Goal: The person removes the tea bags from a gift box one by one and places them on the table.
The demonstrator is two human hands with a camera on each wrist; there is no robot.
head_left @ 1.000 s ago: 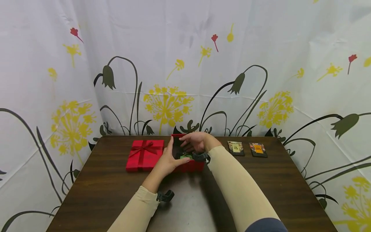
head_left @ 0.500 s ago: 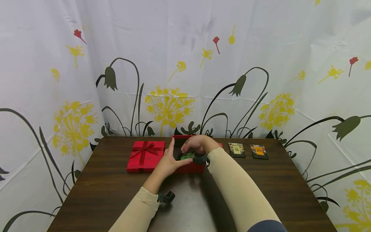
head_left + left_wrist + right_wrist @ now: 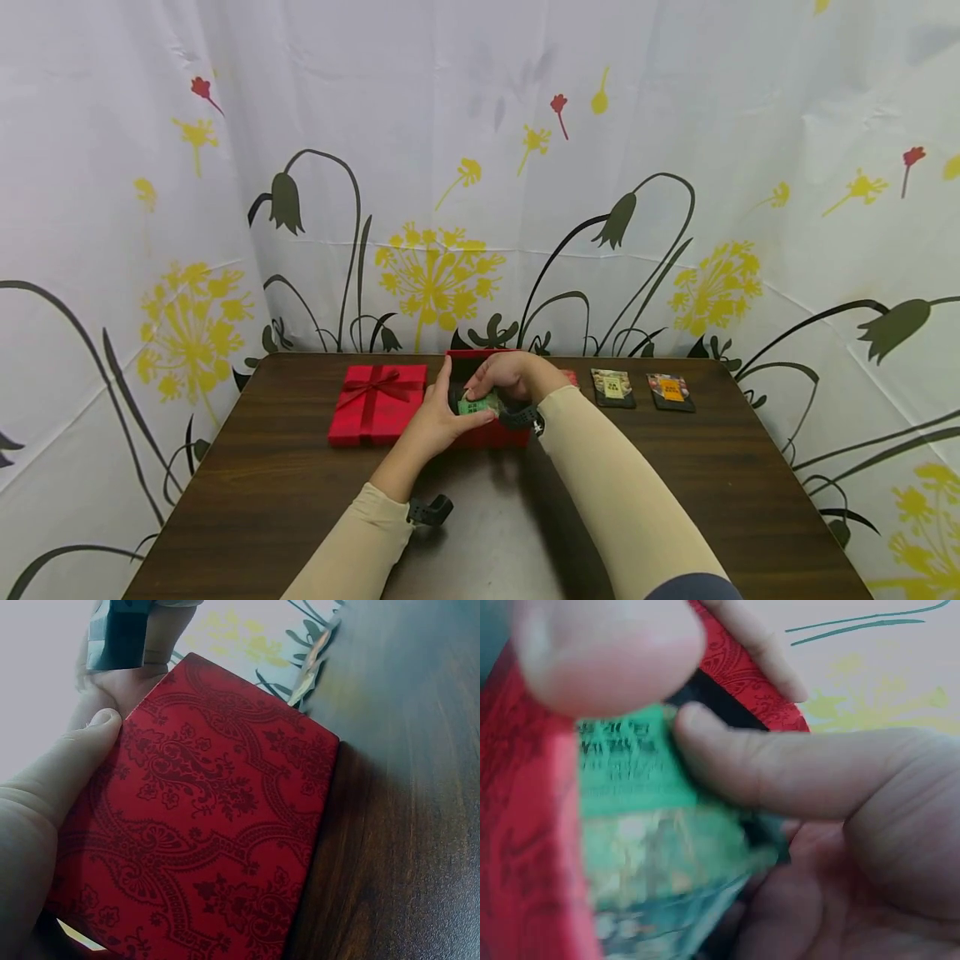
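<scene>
A red patterned gift box (image 3: 491, 437) stands lidless at the back middle of the table, its inside dark. My left hand (image 3: 438, 414) grips its left side, fingers along the side and thumb at the front rim; the left wrist view shows the thumb on the edge of the box wall (image 3: 202, 795). Inside the box, my right hand (image 3: 517, 375) pinches a small green-labelled packet (image 3: 634, 791). Its thumb (image 3: 765, 765) presses on the printed face, while the other fingers lie mostly hidden behind the packet.
Left of the box lies a red lid (image 3: 375, 406) with a ribbon bow. To the right lie a packet with a pale yellow label (image 3: 613, 389) and one with an orange label (image 3: 671, 391). A red thing (image 3: 571, 377) shows behind my right wrist. A floral curtain (image 3: 480, 167) hangs behind the table.
My right hand has lowered into the box, its thumb now pressing on the green packet, which has shifted slightly left and shows its label more fully. My left hand keeps its hold.
</scene>
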